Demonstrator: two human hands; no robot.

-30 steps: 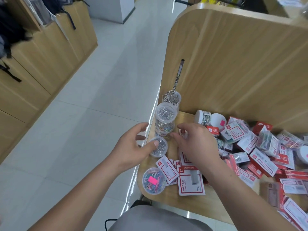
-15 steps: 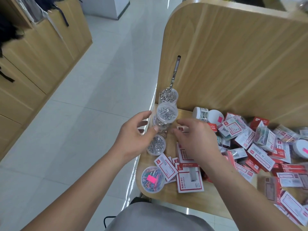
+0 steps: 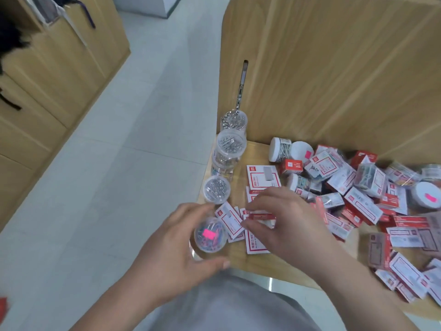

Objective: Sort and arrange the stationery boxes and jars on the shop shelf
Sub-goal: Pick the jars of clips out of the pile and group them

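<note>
Both your hands have dropped back toward you since a moment ago: they were up at the jars by the shelf's left edge, and now they work the near corner. Your left hand (image 3: 181, 249) curls round the small clear jar of coloured clips (image 3: 210, 235), the one with the pink sticker on its lid, fingers over the far side, thumb under the near side. It looks clamped on, though whether the jar is lifted or sitting on the shelf (image 3: 257, 266) I cannot tell. Your right hand (image 3: 284, 225) pinches a slim red box (image 3: 261, 216) between thumb and fingertips, just above the loose white and red boxes (image 3: 257, 244) at the front.

Here's what matters for the jar: the line of jars runs straight away from you along the left edge. Nearest is a low jar of silver pins (image 3: 216, 189), just beyond your left fingertips; past it the stacked jars (image 3: 229, 149), and one more jar (image 3: 234, 120) at the back wall. So the coloured jar sits at the near end of that row, and your left hand is the closer one to carry it forward. The red box lies long axis left to right, and the jumbled pile (image 3: 362, 187) it belongs with spreads well off to your right.
</note>
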